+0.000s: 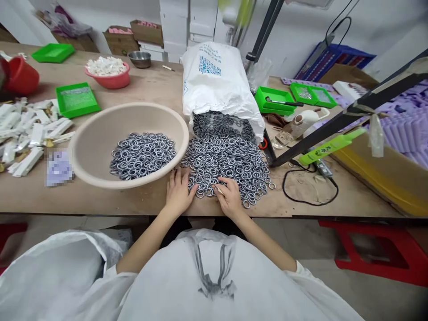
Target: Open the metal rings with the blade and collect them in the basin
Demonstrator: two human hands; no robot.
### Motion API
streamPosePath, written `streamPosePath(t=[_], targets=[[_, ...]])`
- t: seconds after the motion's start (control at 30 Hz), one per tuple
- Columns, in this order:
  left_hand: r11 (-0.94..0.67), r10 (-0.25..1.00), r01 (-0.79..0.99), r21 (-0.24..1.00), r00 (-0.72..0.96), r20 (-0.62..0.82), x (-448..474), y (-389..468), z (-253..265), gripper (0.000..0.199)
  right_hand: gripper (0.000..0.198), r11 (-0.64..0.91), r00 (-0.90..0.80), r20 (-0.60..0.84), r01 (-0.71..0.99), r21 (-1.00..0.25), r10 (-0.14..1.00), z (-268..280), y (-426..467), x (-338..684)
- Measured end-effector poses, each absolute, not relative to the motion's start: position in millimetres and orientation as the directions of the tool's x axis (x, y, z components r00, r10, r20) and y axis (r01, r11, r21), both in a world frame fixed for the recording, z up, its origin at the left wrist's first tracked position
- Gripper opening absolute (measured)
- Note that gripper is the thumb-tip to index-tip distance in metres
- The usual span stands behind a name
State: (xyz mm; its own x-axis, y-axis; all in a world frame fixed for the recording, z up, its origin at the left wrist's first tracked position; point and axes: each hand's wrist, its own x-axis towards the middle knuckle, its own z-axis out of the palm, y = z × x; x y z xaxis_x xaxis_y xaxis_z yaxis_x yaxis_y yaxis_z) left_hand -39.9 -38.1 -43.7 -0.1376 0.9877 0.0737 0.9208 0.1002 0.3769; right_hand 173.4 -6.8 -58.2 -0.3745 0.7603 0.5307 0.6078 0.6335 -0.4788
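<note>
A heap of dark grey metallic rings [230, 160] spills over the table from the mouth of a white sack [217, 89]. At the heap's front left edge rests my left hand [179, 194], fingers stretched out and holding nothing, close to the rim of a big beige basin [82, 147]. More of the same rings [143, 156] lie inside that basin. My right hand [230, 198] is at the front of the heap, thumb and fingers closed around a thin pale stick [219, 189] whose tip points into the rings.
White plastic pieces [30, 129] are piled at left, near a green tray [77, 99] and a red bowl [107, 76]. On the right, a black metal bar [317, 125] slants across the table, beside a green tube [331, 146] and a black cable [310, 204].
</note>
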Motion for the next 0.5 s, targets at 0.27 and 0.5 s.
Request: streamPosePath(t=[0.27, 0.5], targets=[[0.005, 0.976, 0.92, 0.392, -0.09, 0.2, -52.5, -37.6, -43.1, 0.053, 0.023, 0.663, -0.342, 0.582, 0.534, -0.525, 0.737, -56.9, -9.0, 173.2], [0.001, 0.999, 0.931, 0.364, -0.016, 0.039, -56.5, -42.7, -43.0, 0.069, 0.022, 0.677, -0.358, 0.587, 0.515, -0.525, 0.727, -54.1, -11.1, 171.6]])
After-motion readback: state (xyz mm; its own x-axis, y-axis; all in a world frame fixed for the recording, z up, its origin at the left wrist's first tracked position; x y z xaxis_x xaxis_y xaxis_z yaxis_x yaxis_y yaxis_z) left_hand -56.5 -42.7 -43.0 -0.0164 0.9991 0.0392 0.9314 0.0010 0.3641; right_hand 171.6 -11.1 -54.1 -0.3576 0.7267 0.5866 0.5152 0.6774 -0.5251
